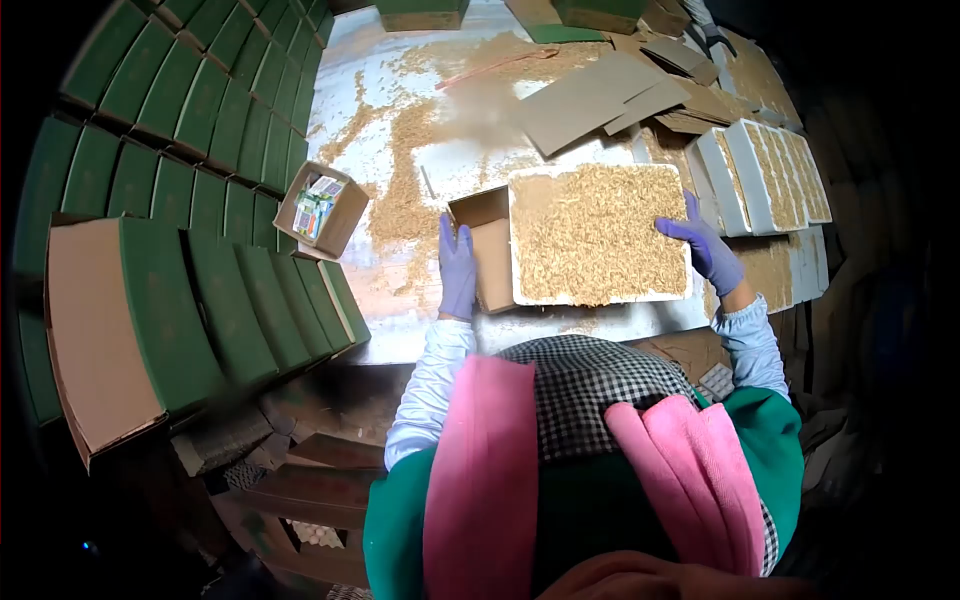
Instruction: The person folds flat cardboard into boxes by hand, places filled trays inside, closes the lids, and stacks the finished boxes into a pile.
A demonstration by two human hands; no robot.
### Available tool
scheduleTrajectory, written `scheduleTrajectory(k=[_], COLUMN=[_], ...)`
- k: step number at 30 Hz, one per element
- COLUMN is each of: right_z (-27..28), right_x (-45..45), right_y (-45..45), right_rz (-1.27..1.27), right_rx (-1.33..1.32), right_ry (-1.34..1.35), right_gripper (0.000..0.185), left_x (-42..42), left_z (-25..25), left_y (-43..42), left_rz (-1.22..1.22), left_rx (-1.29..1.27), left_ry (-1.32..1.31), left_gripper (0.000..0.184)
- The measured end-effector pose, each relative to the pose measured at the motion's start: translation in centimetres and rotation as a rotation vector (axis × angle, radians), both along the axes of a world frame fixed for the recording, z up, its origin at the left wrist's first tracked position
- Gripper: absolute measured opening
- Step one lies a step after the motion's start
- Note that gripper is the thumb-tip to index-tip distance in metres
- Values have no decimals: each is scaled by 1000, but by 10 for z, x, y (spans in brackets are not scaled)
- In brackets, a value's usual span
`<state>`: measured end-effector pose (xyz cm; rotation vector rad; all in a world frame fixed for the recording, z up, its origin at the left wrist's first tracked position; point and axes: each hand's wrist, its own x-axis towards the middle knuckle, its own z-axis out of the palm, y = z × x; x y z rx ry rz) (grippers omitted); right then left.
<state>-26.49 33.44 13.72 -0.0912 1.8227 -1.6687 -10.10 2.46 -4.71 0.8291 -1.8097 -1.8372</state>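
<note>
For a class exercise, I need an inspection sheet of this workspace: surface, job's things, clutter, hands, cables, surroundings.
Surface: white table, strewn with shavings.
Job's things: tray full of shavings, partly hiding an open carton.
Clutter: loose cardboard and a reddish stick behind them; a small box holding packets at left.
Hands: both gloved; right hand grips the tray's right edge; left hand is at the carton's left side, grip unclear.
Cables: nothing seen.
Surroundings: stacked green boxes left; more trays right; another person's arm at the far right.
</note>
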Motion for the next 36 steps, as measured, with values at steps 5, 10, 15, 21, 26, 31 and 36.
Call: scheduleTrajectory(k=[5, 10, 15, 21, 26, 31, 36], right_z=[-24, -51, -59, -116, -123, -47, -160], right_x=[2, -18, -13, -20, -5, -59, -220], right_y=[-70, -77, -102, -110, -135, -184, -182], right_rz=[177, 389, 523, 789, 915, 717, 731], right_rx=[44, 345, 462, 1087, 1218, 891, 1223], right_ry=[-133, 262, 228, 664, 780, 783, 1270], right_gripper=[99, 103, 107, 93, 62, 29, 77], left_x=[27, 27, 22, 15, 8, 17, 36], left_z=[-8, 9, 6, 20, -28, 6, 13], left_y=[-19, -25, -72, -273, -326, -306, -298], left_rz=[-221, -260, -284, 433, 168, 293, 374], left_rx=[-55, -35, -126, -713, -901, -791, -786], left_ry=[84, 8, -77, -853, -1276, -1227, -1145], left_gripper=[66, 66, 53, 45, 33, 41, 38])
